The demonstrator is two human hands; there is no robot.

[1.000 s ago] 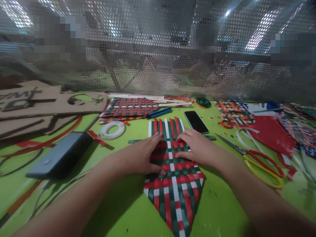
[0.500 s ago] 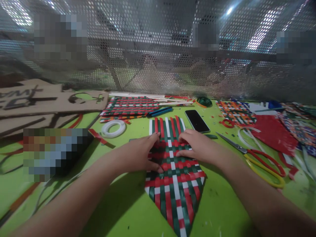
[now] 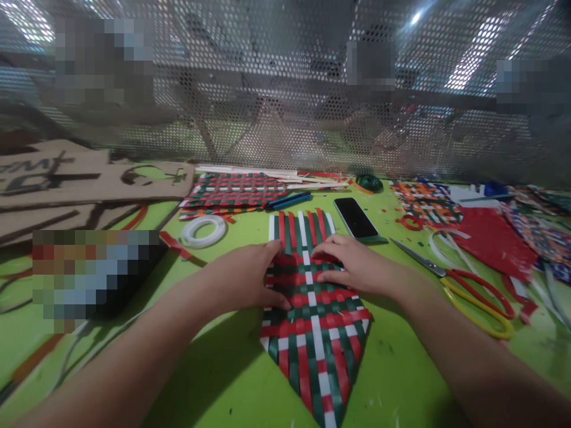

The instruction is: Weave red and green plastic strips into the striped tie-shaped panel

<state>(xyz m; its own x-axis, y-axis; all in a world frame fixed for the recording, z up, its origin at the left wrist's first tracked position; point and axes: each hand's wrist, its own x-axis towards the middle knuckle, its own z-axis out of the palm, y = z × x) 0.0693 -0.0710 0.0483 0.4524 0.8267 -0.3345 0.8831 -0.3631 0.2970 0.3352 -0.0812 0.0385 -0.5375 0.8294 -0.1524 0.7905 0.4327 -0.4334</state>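
A woven piece of red, green and white flat strips [image 3: 316, 321] lies on the green table, with loose strip ends at its far end and a pointed near end. At its left edge rests my left hand [image 3: 250, 276], thumb and fingers spread apart on the weave. My right hand [image 3: 345, 261] touches the upper right of the weave, its fingers apart and slightly bent. Neither hand is closed around anything. Some of the left fingertips are hard to make out against the strips.
Scissors [image 3: 441, 272] with red and yellow handles lie right of my right hand. A phone [image 3: 355, 219] lies beyond the weave. A white strip roll [image 3: 204, 232], blue-handled tool [image 3: 289, 201], woven mat [image 3: 236, 190] and cardboard pieces [image 3: 93, 184] lie toward the back and left. A perforated metal screen [image 3: 285, 89] stands behind.
My left hand has shifted slightly left along the weave's edge. My right fingers have reached a little further left over the strips. The weave stays almost in place.
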